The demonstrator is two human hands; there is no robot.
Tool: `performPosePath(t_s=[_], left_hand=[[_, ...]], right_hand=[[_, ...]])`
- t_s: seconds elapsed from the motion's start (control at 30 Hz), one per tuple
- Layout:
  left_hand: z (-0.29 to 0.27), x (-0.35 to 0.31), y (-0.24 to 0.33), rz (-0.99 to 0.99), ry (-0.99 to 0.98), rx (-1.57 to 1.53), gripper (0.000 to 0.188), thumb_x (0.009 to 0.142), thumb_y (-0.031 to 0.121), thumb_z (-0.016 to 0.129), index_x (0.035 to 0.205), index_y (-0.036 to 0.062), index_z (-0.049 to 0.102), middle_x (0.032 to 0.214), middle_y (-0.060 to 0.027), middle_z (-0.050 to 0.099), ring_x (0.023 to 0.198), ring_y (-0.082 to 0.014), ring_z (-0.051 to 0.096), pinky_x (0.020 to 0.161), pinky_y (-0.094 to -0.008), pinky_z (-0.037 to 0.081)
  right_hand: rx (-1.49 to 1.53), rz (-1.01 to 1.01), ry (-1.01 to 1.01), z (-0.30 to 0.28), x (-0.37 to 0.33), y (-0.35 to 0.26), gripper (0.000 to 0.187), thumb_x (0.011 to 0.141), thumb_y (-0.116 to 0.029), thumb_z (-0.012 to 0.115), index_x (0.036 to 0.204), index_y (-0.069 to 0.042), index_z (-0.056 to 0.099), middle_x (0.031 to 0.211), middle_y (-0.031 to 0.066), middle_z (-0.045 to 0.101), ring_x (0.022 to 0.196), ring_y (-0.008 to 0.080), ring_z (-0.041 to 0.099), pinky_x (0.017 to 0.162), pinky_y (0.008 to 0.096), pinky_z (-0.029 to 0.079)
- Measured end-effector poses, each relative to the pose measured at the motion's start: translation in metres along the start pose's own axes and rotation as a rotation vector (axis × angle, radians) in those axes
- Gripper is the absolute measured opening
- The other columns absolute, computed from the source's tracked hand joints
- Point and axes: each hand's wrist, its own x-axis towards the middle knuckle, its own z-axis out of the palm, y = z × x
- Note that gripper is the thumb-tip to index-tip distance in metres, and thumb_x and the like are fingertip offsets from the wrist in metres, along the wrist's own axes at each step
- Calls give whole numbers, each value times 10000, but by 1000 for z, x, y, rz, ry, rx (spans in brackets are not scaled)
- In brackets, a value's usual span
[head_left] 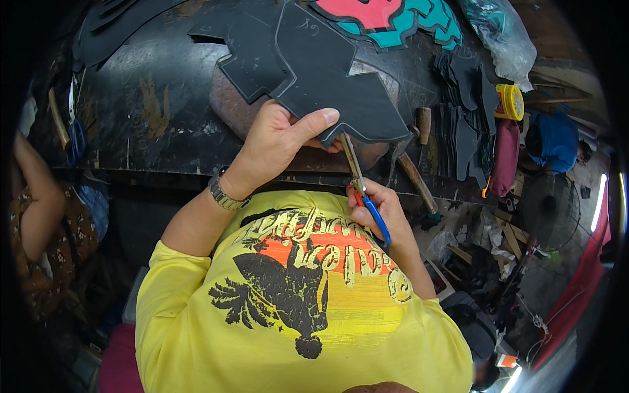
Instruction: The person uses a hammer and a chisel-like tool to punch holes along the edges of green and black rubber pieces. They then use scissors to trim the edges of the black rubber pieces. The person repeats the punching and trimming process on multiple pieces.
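Note:
My left hand (pixel 282 137) grips a black sheet (pixel 327 72) with an irregular cut outline and pale lines drawn along its edges. The thumb lies on top near the sheet's lower edge; the other fingers are mostly hidden beneath. In my right hand (pixel 383 209) is a pair of scissors (pixel 354 164) with blue and red handles. Their blades point up and away from me, the tips at the sheet's near edge just right of my left thumb. Whether the blades have material between them cannot be made out. A brown rounded surface (pixel 229 105) shows partly under the sheet.
The dark worktable (pixel 177 144) holds a hammer (pixel 416 180), stacked black pieces (pixel 458 118), pink and teal cut pieces (pixel 393 19), a yellow tub (pixel 509 102) and a plastic bag (pixel 501 39). Blue-handled scissors (pixel 76 134) lie at left, near another person's arm (pixel 39 196). A fan (pixel 550 209) stands right.

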Motion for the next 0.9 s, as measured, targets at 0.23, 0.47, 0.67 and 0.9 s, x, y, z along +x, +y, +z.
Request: performPosePath(t_s=[0.23, 0.47, 0.67, 0.9], left_hand=[[1, 0, -1, 21, -17, -2, 261, 1056, 174, 607, 1087, -65, 707, 961, -154, 765, 888, -247, 772, 762, -339, 644], [-2, 0, 1, -14, -3, 36, 266, 1056, 182, 608, 1077, -63, 710, 935, -154, 766, 877, -251, 773, 749, -339, 641], [-2, -1, 1, -23, 0, 20, 260, 1053, 179, 611, 1072, -61, 711, 926, -156, 766, 860, -255, 774, 744, -346, 642], [-2, -1, 1, -24, 1, 12, 273, 1055, 197, 613, 1059, -58, 712, 910, -155, 765, 845, -258, 774, 727, -354, 642]], right_hand=[[-7, 24, 20, 1, -2, 3, 322, 862, -243, 865, 865, -73, 591, 742, -77, 505, 660, 10, 429, 593, 200, 356], [-4, 1, 26, 2, 0, 7, 330, 845, -246, 882, 853, -75, 600, 724, -78, 495, 656, 16, 419, 586, 210, 339], [-7, 24, 32, 2, -1, 3, 334, 836, -259, 889, 846, -75, 610, 716, -72, 489, 653, 22, 408, 581, 222, 323], [-58, 6, 9, 1, 0, 5, 332, 847, -261, 879, 877, -70, 609, 733, -68, 503, 660, 26, 427, 597, 220, 350]])
